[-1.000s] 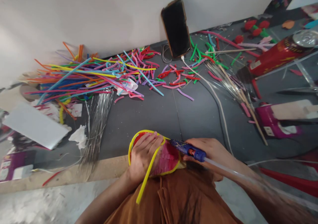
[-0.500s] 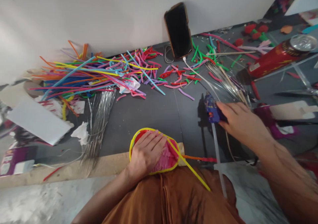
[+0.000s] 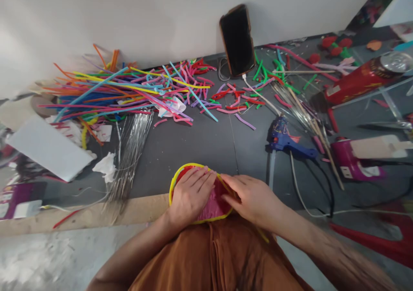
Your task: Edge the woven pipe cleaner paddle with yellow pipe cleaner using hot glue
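Note:
An oval pink and red piece (image 3: 209, 208) lies at the table's front edge, partly over the lap. Bright yellow pipe cleaner (image 3: 171, 183) runs along its rim, and a loose end hangs down on the right. My left hand (image 3: 192, 193) rests flat on the piece, fingers straight and side by side, its thumb hidden. At the right rim, the fingertips and thumb of my right hand (image 3: 250, 196) close on the yellow pipe cleaner, covering part of it. A blue glue gun (image 3: 284, 141), with a clear glue stick, lies on the table beyond my right hand.
Colourful pipe cleaners (image 3: 129, 91) are heaped at the back left, near a bundle of silvery wires (image 3: 134, 149). A phone (image 3: 238, 41) leans on the wall. At right are a red can (image 3: 358, 82), a purple box (image 3: 345, 157) and scissors (image 3: 383, 125).
My right hand has let go of the glue gun, which now lies on the table, and has moved left to the yellow pipe cleaner. My left hand stays on the piece.

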A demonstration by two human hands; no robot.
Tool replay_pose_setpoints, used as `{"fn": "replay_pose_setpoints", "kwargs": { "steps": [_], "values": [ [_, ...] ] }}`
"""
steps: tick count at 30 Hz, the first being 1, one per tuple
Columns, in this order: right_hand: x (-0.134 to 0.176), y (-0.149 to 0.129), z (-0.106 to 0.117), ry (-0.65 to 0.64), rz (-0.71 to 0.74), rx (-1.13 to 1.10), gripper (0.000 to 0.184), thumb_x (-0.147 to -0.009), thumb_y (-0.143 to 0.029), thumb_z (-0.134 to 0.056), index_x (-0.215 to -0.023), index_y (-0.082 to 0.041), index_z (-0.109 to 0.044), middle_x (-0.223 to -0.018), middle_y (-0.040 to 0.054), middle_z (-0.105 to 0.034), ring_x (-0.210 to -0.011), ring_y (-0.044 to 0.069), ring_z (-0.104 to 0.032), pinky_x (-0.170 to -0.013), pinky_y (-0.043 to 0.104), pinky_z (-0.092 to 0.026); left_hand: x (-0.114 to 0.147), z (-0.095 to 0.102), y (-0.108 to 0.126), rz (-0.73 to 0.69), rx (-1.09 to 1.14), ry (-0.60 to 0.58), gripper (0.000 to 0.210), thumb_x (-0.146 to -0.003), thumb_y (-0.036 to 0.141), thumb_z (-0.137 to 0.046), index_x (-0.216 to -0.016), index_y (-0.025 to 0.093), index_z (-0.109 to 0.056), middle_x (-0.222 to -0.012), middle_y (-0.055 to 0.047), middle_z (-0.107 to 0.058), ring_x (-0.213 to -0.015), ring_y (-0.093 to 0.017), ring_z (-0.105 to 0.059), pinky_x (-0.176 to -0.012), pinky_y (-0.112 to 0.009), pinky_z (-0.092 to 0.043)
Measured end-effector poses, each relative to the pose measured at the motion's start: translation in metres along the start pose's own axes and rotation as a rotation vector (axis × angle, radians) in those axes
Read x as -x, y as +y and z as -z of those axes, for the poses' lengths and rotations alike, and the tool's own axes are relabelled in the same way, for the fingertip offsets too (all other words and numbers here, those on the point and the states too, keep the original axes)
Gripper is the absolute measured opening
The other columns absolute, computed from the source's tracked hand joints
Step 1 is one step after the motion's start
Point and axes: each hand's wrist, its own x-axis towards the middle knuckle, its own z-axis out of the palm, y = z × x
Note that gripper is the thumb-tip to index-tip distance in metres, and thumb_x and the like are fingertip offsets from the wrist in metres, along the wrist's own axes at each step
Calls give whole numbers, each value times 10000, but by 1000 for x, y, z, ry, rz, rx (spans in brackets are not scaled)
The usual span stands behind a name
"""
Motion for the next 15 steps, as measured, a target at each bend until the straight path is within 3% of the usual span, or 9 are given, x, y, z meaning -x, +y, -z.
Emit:
{"fn": "replay_pose_setpoints", "kwargs": {
  "steps": [7, 15],
  "values": [
    [5, 11, -2, -46, 70, 210, 360, -848, -90, -511, -1196, -129, -592, -857, 59, -661, -789, 173, -590, -722, 283, -490, 1, -2, 0, 4, -17, -17, 297, -916, 103, -445, -1143, 122, -635, -1148, -75, -691, -1119, -219, -618, -980, -397, -495],
    [10, 11, -7, -19, 85, 313, 415, -806, -78, -567, -1219, -118, -591, -817, 49, -629, -746, 185, -551, -648, 304, -457, -6, 3, 2, -33, -78, -65, 276, -924, 130, -448, -1110, 118, -652, -1115, -79, -696, -1070, -236, -628, -930, -407, -519]
  ]
}}
